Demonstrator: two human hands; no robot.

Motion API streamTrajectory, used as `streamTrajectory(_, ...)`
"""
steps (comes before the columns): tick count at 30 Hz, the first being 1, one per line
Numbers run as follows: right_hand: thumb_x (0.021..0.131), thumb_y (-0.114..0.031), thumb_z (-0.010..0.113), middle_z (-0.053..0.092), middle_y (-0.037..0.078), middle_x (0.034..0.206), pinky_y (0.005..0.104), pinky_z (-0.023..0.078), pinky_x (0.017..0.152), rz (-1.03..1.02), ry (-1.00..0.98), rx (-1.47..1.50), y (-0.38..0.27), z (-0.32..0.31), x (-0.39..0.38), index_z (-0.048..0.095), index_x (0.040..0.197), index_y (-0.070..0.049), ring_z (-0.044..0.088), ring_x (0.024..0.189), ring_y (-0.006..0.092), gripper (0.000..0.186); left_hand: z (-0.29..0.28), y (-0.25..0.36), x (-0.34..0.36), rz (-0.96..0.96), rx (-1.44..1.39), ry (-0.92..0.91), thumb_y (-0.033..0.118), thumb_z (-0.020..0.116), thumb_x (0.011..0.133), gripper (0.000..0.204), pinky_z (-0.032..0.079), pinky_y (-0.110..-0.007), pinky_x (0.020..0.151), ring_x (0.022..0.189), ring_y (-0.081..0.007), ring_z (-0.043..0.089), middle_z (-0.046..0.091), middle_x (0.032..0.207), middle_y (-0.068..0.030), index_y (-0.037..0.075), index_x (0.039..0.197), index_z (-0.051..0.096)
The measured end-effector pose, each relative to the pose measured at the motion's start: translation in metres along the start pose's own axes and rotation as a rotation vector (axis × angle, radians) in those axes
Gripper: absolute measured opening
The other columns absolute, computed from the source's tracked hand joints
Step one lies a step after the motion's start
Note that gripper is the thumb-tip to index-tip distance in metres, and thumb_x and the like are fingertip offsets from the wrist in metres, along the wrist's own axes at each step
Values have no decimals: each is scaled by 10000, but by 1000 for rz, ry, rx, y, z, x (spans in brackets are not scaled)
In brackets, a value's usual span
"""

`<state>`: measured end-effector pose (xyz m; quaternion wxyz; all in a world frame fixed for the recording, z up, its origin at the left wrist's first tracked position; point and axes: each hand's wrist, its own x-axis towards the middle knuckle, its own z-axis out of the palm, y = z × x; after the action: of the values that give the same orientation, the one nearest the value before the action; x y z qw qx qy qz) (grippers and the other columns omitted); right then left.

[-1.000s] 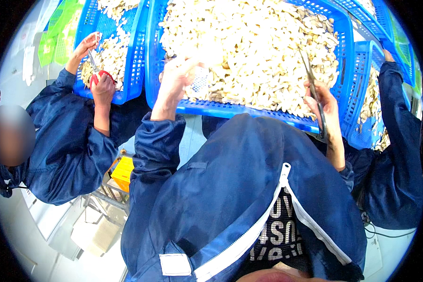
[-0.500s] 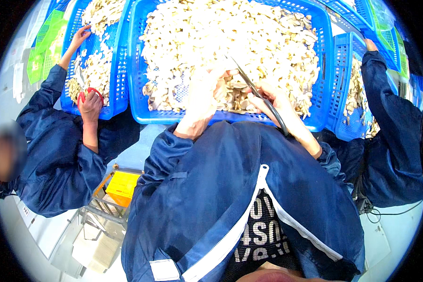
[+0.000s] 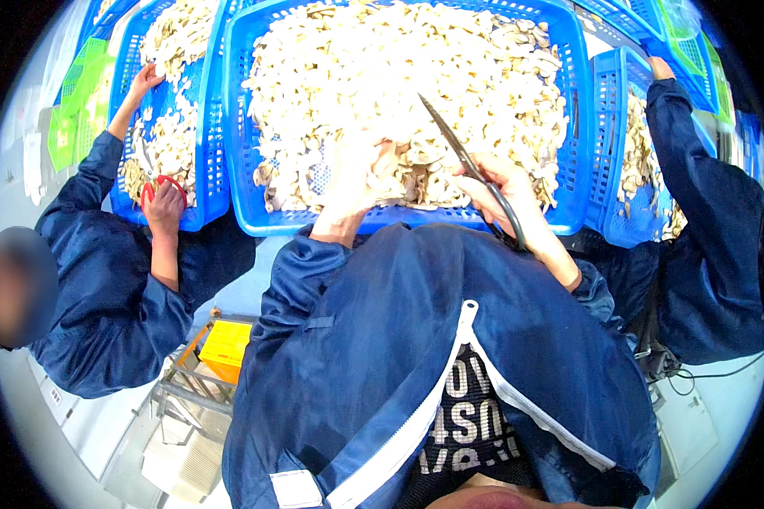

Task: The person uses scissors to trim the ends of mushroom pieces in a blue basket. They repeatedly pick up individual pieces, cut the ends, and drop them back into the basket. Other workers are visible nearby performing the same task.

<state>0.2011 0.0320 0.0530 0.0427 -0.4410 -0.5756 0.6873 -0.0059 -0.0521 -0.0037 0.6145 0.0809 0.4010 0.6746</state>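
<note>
A large blue crate (image 3: 579, 127) in front of me holds a broad heap of pale sliced mushrooms (image 3: 484, 93). My right hand (image 3: 509, 191) is closed round the black handles of a pair of scissors (image 3: 455, 142), whose blades point up and to the left over the heap. My left hand (image 3: 352, 174) is low over the crate's near side with its fingers curled in among the mushrooms. Glare washes out those fingers, so what they hold cannot be made out.
At left a co-worker's hand (image 3: 163, 204) holds red-handled scissors (image 3: 168, 180) over a smaller blue crate (image 3: 214, 170) of mushrooms. Another blue crate (image 3: 601, 161) stands at right beside a person's sleeve (image 3: 696, 161). A yellow box (image 3: 227, 348) sits low at left.
My left hand has dropped slightly toward the near edge and apart from the scissor tips. The scissors have shifted a little, with more blade showing. The left co-worker's upper hand has lowered slightly.
</note>
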Motion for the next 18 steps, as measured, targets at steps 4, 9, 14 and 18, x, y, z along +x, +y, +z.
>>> streamTrajectory(4,866,-117,633,551,-22,876,200,407,684,-250,46,79,14,-33,-9,563,1145,-48,497,797,53,296,-20,17,3,-1,-108,-91,238,529,873,222,346,-242,437,499,-155,483,535,652,-45,37,779,538)
streamTrajectory(9,848,-123,648,529,-20,910,196,431,743,-190,289,43,28,-87,-23,558,1135,-48,512,841,58,310,-31,36,19,7,-44,46,429,409,937,422,432,-298,550,597,-226,555,596,777,-102,40,895,566)
streamTrajectory(14,852,-113,652,511,-46,834,170,407,692,-228,487,11,43,-105,-45,568,1118,-54,482,764,34,285,-17,22,35,-129,-206,382,498,433,925,453,452,-231,493,458,-62,462,500,552,48,81,849,595)
streamTrajectory(18,840,-99,666,542,-27,850,205,431,718,-234,564,26,74,-98,-57,569,1102,-22,507,788,58,290,-29,7,42,-217,-334,253,461,490,910,388,475,-229,505,511,-88,514,539,592,20,90,858,595)
